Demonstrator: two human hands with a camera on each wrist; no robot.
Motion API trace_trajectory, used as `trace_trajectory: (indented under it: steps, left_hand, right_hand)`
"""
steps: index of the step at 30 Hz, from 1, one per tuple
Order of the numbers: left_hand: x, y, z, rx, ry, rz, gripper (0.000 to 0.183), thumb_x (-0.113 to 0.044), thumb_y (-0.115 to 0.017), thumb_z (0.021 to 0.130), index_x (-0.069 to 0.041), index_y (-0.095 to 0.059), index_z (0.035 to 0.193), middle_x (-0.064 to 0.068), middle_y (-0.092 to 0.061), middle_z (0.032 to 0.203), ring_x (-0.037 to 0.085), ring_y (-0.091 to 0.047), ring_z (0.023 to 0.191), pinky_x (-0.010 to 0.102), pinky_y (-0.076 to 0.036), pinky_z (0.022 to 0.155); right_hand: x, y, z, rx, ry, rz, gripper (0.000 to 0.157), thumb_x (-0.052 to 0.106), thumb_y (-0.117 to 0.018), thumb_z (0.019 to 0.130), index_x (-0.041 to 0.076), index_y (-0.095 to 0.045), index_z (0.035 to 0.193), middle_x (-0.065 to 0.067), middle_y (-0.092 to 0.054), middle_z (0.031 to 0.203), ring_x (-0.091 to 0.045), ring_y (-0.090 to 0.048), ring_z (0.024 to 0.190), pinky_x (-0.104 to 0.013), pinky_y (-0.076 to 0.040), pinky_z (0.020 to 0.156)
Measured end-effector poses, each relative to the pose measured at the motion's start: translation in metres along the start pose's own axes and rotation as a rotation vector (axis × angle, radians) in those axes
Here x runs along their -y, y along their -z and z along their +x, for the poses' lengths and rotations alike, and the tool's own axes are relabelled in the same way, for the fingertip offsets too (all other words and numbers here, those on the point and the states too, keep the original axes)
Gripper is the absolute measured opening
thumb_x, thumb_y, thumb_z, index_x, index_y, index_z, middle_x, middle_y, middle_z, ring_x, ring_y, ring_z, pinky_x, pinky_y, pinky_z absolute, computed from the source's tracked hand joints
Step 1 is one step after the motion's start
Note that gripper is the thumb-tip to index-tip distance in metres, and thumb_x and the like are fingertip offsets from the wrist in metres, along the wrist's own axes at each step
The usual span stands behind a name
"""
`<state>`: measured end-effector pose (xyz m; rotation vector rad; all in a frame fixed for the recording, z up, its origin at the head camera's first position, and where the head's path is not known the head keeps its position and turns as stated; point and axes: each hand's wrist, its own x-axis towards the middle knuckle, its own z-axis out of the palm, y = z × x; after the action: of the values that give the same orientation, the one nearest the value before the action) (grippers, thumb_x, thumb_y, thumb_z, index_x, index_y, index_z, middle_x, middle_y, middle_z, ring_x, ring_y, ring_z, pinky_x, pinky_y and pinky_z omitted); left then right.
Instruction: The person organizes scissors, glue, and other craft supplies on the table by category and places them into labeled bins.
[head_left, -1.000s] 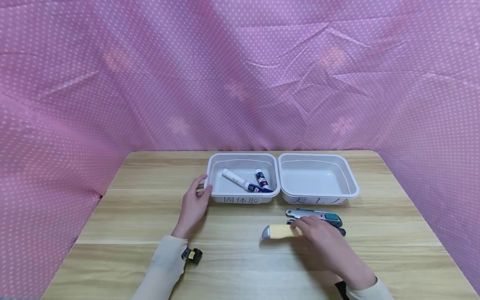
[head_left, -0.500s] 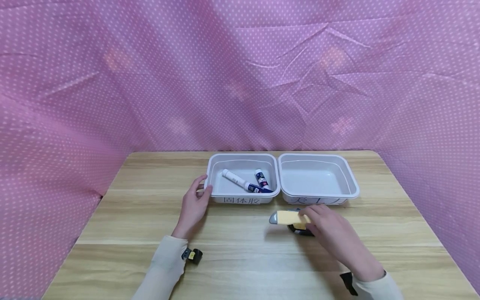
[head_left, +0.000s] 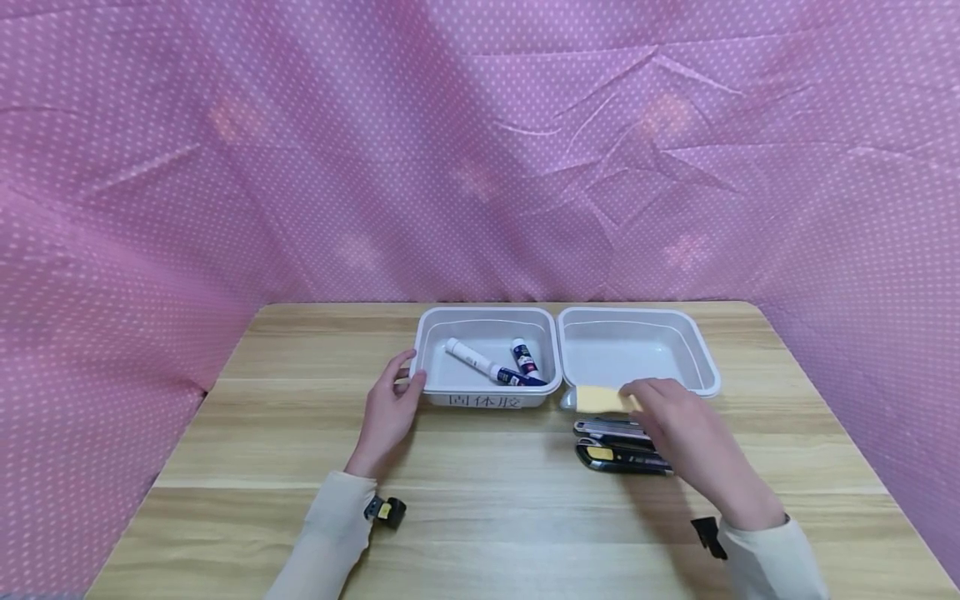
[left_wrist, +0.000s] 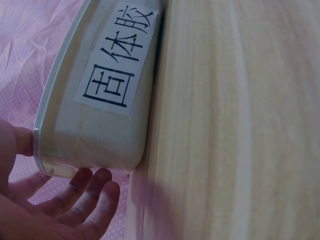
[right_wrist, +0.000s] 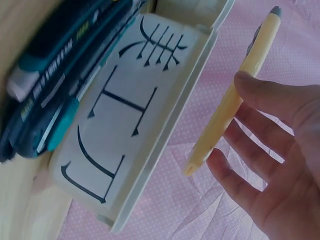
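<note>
My left hand [head_left: 388, 412] holds the left end of a white plastic bin [head_left: 487, 310], thumb on the rim and fingertips against the end wall [left_wrist: 107, 145]. Inside that bin lie white-and-blue glue sticks [head_left: 523, 358]. My right hand [head_left: 686, 437] pinches a yellow utility knife [head_left: 598, 400] with a grey tip, raised in front of a second white bin [head_left: 630, 312]. In the right wrist view, thumb and fingers grip the yellow body [right_wrist: 225, 110] above that bin's rim. Below the hand, dark utility knives [head_left: 622, 458] lie on the table, partly hidden by it.
The two bins stand side by side near the back of the wooden table [head_left: 480, 517]. Each has a paper label [left_wrist: 117, 55] on its front wall. A pink dotted cloth [head_left: 480, 167] hangs behind and at both sides.
My right hand has carried the yellow utility knife away from me and slightly right, from over the other knives to the right bin's front rim. The left hand has stayed put.
</note>
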<state>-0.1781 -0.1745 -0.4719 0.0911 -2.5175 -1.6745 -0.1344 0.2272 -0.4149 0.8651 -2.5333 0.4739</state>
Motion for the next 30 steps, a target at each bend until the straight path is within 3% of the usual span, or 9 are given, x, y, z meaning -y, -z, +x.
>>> trace_trajectory:
  steps: [7, 14, 30]
  left_hand:
    - [0.0, -0.001, 0.0, 0.003, 0.002, 0.0, 0.047, -0.028, -0.056, 0.106, -0.016, -0.047, 0.151, 0.019, -0.062, 0.132, 0.034, -0.068, 0.114, 0.044, -0.06, 0.095]
    - [-0.001, -0.001, 0.0, 0.0, -0.005, -0.013, 0.048, -0.028, -0.057, 0.106, -0.016, -0.047, 0.151, 0.02, -0.063, 0.131, 0.034, -0.068, 0.114, 0.044, -0.06, 0.094]
    - [0.0, 0.0, 0.0, -0.008, -0.013, 0.001, 0.049, -0.028, -0.056, 0.106, -0.015, -0.047, 0.152, 0.021, -0.063, 0.132, 0.036, -0.067, 0.115, 0.047, -0.059, 0.096]
  right_hand:
    - [-0.011, 0.005, 0.007, -0.012, -0.058, -0.005, 0.043, -0.009, -0.081, 0.077, 0.006, -0.066, 0.114, -0.012, -0.073, 0.111, -0.034, -0.068, 0.104, -0.052, -0.059, 0.089]
    - [-0.023, 0.007, 0.013, -0.028, -0.128, 0.011, 0.036, -0.006, -0.077, 0.085, 0.008, -0.066, 0.116, -0.011, -0.072, 0.108, -0.029, -0.068, 0.098, -0.051, -0.06, 0.079]
    - [-0.052, 0.01, 0.034, 0.114, -0.193, -0.053, 0.033, -0.002, -0.076, 0.088, 0.006, -0.066, 0.117, -0.015, -0.073, 0.112, -0.032, -0.07, 0.095, -0.052, -0.061, 0.077]
